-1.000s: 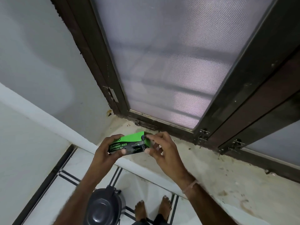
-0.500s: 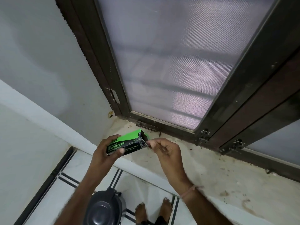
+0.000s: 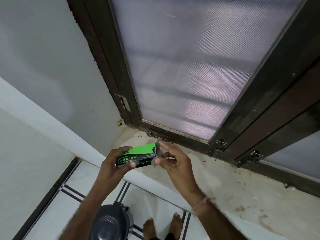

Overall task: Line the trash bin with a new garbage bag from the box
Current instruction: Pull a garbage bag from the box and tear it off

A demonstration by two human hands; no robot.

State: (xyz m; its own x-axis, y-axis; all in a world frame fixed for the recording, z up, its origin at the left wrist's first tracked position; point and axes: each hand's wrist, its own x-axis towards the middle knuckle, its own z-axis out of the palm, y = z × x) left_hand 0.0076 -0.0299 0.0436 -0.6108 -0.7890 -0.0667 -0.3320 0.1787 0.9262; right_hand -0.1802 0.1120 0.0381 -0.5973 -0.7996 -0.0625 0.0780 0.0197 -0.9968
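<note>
Head view: one green box [image 3: 136,157] of garbage bags is held above the windowsill [image 3: 216,181]. The left hand [image 3: 112,165] has its fingers [image 3: 123,150] clamped round it. The right hand [image 3: 174,161] pinches the box's one opened end flap [image 3: 160,152]. Below, one lidded trash bin [image 3: 110,222] stands on the floor [image 3: 69,205] beside two bare feet [image 3: 149,228].

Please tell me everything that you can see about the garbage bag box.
The box is long and looks like cardboard: green on top, black in front with white words "GARBAGE BAGS". It is in the air by the ledge, right end slightly raised. The left hand grips its left end; the right hand pinches its end flap, open and grey inside. No bag shows.
</note>
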